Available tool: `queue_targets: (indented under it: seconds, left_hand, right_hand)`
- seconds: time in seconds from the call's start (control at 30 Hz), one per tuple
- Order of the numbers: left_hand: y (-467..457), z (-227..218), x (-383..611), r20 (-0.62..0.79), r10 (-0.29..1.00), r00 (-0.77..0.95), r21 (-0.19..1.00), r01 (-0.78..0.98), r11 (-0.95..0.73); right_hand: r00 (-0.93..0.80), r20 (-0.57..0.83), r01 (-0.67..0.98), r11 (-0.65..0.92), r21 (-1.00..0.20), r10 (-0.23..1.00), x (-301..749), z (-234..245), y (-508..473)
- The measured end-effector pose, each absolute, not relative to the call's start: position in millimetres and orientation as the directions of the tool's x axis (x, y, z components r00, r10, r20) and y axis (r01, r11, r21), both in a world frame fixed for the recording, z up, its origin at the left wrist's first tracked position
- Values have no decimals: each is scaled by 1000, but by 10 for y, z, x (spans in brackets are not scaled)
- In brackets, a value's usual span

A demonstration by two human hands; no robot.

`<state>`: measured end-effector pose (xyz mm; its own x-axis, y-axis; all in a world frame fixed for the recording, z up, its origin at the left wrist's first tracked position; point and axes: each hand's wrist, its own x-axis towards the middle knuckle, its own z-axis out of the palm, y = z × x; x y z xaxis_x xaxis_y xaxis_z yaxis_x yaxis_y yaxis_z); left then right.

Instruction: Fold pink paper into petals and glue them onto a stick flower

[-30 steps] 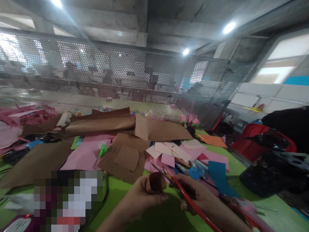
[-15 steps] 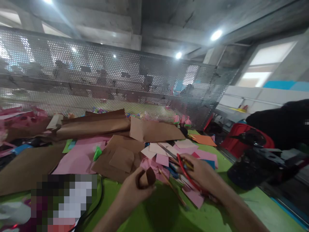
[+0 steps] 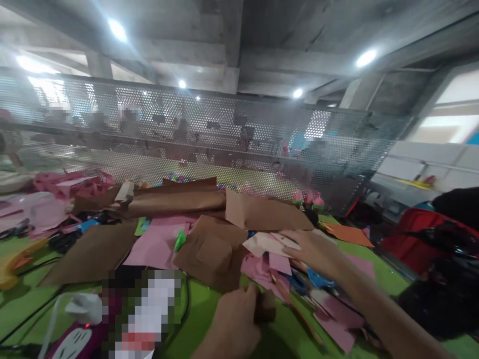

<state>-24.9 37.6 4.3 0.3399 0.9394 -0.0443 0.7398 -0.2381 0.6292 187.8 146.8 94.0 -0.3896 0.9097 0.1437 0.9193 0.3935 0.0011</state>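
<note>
My left hand (image 3: 235, 321) is closed near the table's front edge, pinching a small rolled piece of brown paper (image 3: 265, 310). My right hand (image 3: 312, 249) reaches forward over a heap of pink and pale paper scraps (image 3: 267, 262). Its fingers are stretched out and rest by a pale paper piece (image 3: 262, 244). No scissors show in it. A pencil (image 3: 295, 306) lies among the scraps below my right forearm.
Large brown paper sheets (image 3: 209, 204) and pink sheets (image 3: 157, 244) cover the green table (image 3: 33, 304). A perforated metal screen (image 3: 209, 129) closes the far edge. An orange sheet (image 3: 348, 234) lies far right. Red and black items (image 3: 430, 239) stand right; cables (image 3: 30, 319) run left.
My right hand has let go of the red scissors and moved forward onto the scraps. My left hand with the brown roll has dropped lower. The view has swung a little left.
</note>
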Motion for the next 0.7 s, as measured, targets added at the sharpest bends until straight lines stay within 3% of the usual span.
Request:
queue_targets:
  seconds: [0.1, 0.2, 0.43, 0.7]
  left_hand:
    - [360, 35, -200, -72, 920, 385, 633, 731, -256]
    - [372, 13, -160, -94, 907, 410, 633, 728, -263]
    - [461, -71, -55, -124, 907, 403, 637, 733, -238]
    - [504, -25, -30, -191, 872, 450, 653, 722, -229]
  right_hand:
    - [-573, 88, 812, 579, -74, 815, 1270, 886, 1497]
    - [-660, 68, 740, 664, -106, 748, 761, 729, 1659]
    - [-618, 73, 777, 622, -95, 783, 204, 355, 2078]
    - [-600, 31, 786, 596, -162, 800, 35, 292, 2125]
